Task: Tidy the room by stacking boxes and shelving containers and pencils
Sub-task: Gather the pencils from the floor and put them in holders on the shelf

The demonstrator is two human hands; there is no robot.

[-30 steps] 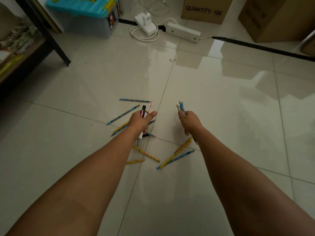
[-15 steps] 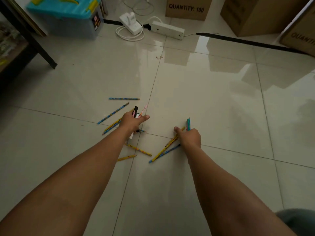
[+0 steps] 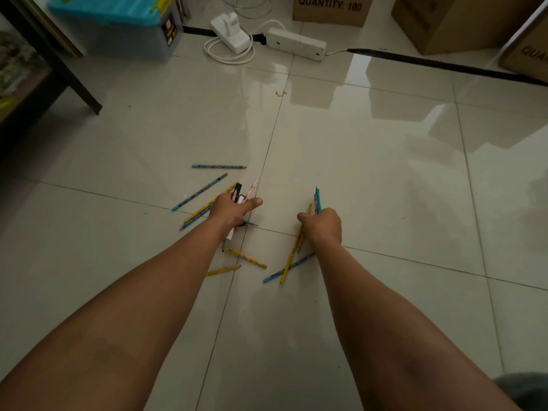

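Glossy cream floor tiles [image 3: 370, 179] carry the scattered blue and yellow wooden pencils [image 3: 246, 258], most lying around the grout crossing in front of me. My left hand [image 3: 229, 210] grips a small bundle of pens and pencils [image 3: 241, 192], thumb stretched out. My right hand [image 3: 324, 226] clenches a few teal pencils [image 3: 317, 200] and has dropped from a second ago to the yellow pencil [image 3: 292, 253] by the grout line, so I judge the gathering only partly done. Farther off stand a turquoise-lidded plastic box [image 3: 118, 28], a white power strip [image 3: 295, 44] and brown cardboard cartons [image 3: 330, 10] at the floor's far edge.
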